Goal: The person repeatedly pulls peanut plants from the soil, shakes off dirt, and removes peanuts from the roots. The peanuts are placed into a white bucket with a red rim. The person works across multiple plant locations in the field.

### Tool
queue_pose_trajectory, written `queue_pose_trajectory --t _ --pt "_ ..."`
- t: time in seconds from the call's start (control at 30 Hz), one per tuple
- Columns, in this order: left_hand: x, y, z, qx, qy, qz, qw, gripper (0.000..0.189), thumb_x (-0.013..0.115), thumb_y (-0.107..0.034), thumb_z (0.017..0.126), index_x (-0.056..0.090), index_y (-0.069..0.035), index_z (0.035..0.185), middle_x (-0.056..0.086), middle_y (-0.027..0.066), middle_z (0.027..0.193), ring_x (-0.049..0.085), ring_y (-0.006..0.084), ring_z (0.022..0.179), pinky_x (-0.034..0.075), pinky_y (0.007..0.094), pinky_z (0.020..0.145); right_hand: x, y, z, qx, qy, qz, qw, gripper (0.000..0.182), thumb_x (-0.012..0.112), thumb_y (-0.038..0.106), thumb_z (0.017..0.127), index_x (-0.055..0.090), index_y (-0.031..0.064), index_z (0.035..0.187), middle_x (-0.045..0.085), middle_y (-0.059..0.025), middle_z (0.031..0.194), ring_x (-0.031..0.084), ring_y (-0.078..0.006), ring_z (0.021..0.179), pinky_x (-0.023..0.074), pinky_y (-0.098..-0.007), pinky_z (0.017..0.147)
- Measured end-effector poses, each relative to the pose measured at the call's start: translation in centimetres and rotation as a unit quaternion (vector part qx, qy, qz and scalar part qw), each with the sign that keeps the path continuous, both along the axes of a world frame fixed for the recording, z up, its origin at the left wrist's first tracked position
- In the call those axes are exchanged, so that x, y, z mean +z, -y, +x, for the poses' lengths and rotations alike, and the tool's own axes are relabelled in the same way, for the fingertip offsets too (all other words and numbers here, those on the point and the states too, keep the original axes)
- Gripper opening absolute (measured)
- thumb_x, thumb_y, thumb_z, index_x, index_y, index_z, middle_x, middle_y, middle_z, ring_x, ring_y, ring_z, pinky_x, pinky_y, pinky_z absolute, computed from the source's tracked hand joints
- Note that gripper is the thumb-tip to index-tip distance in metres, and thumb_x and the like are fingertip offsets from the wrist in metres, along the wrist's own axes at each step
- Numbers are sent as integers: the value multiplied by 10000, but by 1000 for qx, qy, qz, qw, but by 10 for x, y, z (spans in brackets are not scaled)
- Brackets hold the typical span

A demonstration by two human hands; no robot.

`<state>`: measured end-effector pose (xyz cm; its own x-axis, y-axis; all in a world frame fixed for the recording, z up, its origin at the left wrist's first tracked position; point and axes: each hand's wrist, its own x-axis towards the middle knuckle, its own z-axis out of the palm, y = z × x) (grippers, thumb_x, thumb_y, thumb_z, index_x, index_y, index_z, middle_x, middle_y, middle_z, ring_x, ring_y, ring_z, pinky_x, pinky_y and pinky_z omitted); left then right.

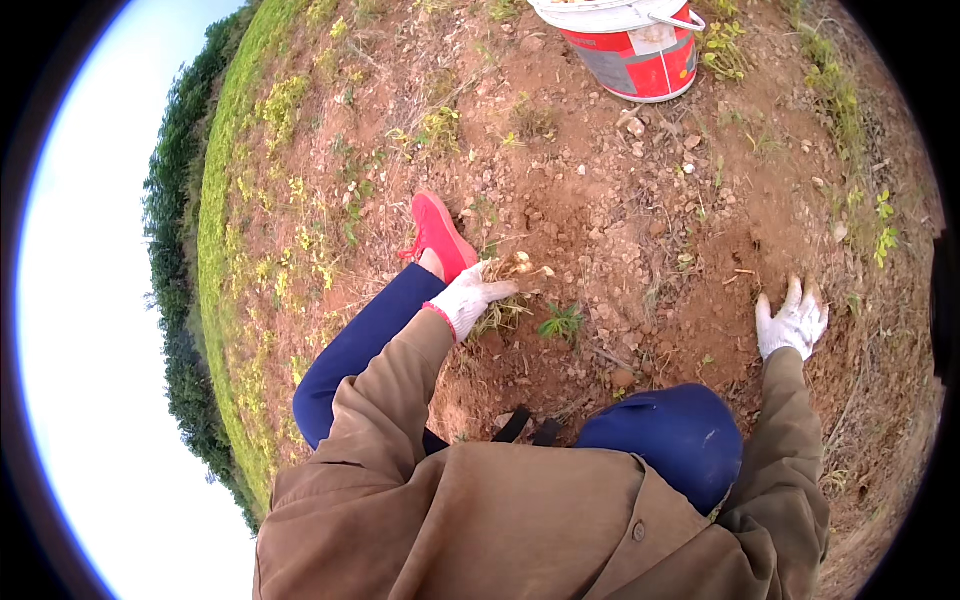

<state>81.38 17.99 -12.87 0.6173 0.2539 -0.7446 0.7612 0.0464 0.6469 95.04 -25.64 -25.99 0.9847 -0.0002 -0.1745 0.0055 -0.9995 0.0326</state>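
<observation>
In a white knit glove with a red cuff, my left hand (469, 295) grips an uprooted plant (504, 313) beside my red shoe. Pale pods (523, 262), which look like peanuts, stick out past the fingers, and limp stems and leaves hang below the hand. My right hand (793, 321), also gloved in white with soil-stained fingertips, rests on the reddish soil (701, 330) at the right. Its fingers are spread and nothing shows in them.
A red and white plastic bucket (630, 56) with a white handle stands at the top, its contents mostly cut off. A small green weed (561, 323) grows between my hands. Stones and clods litter the soil. Yellowing plants (281, 105) line the left side.
</observation>
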Motion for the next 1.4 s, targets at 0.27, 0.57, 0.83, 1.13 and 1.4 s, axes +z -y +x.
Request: queue_pose_trajectory --t 0.27,0.57,0.83,1.13,1.4 --pt "-19 32 24 27 103 -191 976 406 613 -209 947 530 -56 1314 627 45 1209 599 153 1082 523 324 884 9 2 2 -4 -48 12 999 734 612 533 805 414 163 1408 304 -126 1521 262 -287 1416 78 -493 1181" --pt "1 104 64 -43 17 -252 967 366 630 -124 925 548 -32 1270 660 73 1130 643 143 938 527 306 847 74 -104 -41 8 -185 762 621 604 562 224 878 378 51 1426 369 -188 1454 424 -319 1301 384 -433 1050" --pt "-13 132 58 -83 20 -197 977 118 607 -135 943 642 -60 1027 644 -19 891 585 73 788 483 247 696 68 -149 -30 156 -105 663 724 306 552 292 913 591 7 1017 612 -209 999 626 -381 867 496 -435 791" --pt "-21 116 33 -347 -41 97 932 155 622 -160 919 642 -37 1012 659 36 862 549 83 756 484 271 685 92 -153 -10 455 -304 291 785 545 439 546 936 657 46 947 663 -181 975 646 -352 952 509 -460 835" --pt "-2 50 18 -40 -72 -64 995 186 637 -203 927 623 -58 1042 623 -11 824 560 66 717 478 250 625 184 -206 139 361 119 398 835 346 604 398 900 591 54 939 609 -132 882 627 -303 835 502 -408 747"
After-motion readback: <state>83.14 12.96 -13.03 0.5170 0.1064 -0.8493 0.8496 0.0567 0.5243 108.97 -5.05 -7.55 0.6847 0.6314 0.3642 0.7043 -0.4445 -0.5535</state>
